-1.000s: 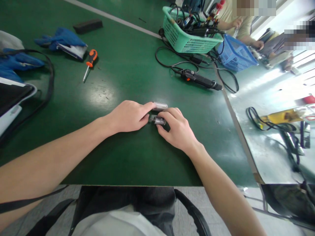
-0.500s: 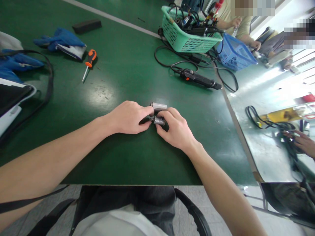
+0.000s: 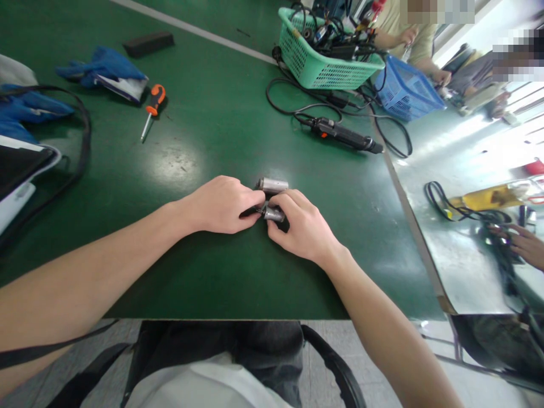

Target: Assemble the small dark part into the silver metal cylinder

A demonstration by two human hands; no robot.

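Observation:
A small grey metal cylinder part (image 3: 273, 213) lies between my two hands, low over the green table (image 3: 212, 130). My left hand (image 3: 223, 204) pinches its left end with thumb and forefinger. My right hand (image 3: 300, 226) is curled over its right end, and a dark piece under the fingers is mostly hidden. A second silver cylinder (image 3: 272, 185) lies loose on the table just beyond my fingertips, touching neither hand.
An orange-handled screwdriver (image 3: 152, 107) and blue cloth (image 3: 102, 67) lie far left. A black electric screwdriver (image 3: 342, 136) with cable, a green basket (image 3: 325, 59) and a blue basket (image 3: 406, 90) sit at the back right. Other people's hands (image 3: 527, 245) work at the right.
My left forefinger left the loose silver cylinder and pinched onto the held part. Both hands drew slightly closer together. A co-worker's hand appeared at the right edge.

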